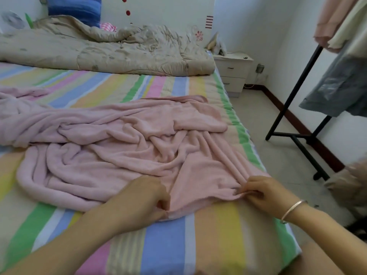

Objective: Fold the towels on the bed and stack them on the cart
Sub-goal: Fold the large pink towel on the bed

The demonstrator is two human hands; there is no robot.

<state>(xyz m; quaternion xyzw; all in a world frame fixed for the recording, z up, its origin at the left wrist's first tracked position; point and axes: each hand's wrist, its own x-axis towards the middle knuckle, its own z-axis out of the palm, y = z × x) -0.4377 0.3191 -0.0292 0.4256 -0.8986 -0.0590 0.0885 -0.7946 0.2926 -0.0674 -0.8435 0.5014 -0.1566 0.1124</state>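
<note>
The white nightstand (pixel 233 72) beside the bed's far corner has both drawers closed, with small items on top that are too blurred to name. A black clothes rack (pixel 297 90) on the right carries hanging garments (pixel 337 22) in pink, cream and grey.

The bed (pixel 208 245) is covered by a sheet in pastel stripes. A rumpled beige quilt (pixel 109 54) lies across its far end, with a blue pillow (pixel 75 8) behind it. The pink towel (pixel 123 139) lies unfolded on the middle and near part of the bed, heavily creased, with deep folds running towards its near right corner. Its left side is bunched into a thick roll. Paler pink cloth trails off to the left; I cannot tell whether it is a separate towel.

Both hands reach onto the towel's near edge, well apart from each other. The left hand (pixel 151 195) has its fingers curled down, pinching the hem near the middle of that edge. The right hand (pixel 258 192), with a silver bracelet (pixel 294 210) on its wrist, pinches the gathered corner between thumb and fingers, close to the bed's right side.
</note>
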